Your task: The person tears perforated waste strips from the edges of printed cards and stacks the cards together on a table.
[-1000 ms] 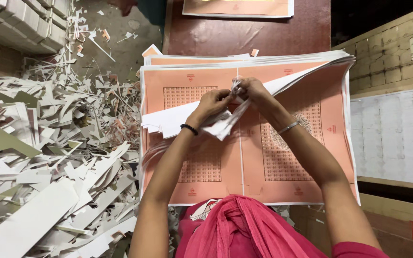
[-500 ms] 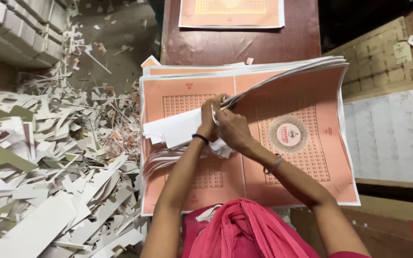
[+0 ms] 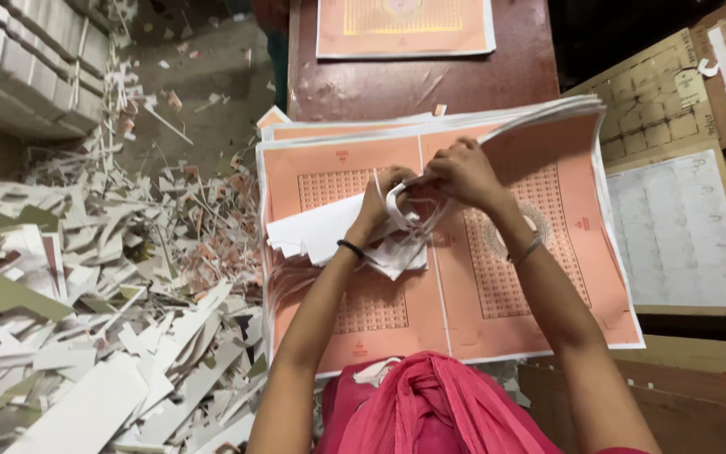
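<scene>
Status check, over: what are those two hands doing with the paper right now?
Left hand grips white paper strips. Right hand pinches the same bundle. Both over the orange printed sheets. Nothing in the way.

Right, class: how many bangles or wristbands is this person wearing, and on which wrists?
2: a black band on the left wrist by the white paper offcuts, and a thin silver bangle on the right wrist. Sleeves hide nothing; undersides of both wrists are out of sight.

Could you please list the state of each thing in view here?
Left hand: closed on bundle of white paper strips.
Right hand: pinching the strips.
Stack of orange printed sheets: flat, top right edge lifted.
Paper offcuts: heaped loosely on floor.
Orange sheet: lying flat on table.
</scene>
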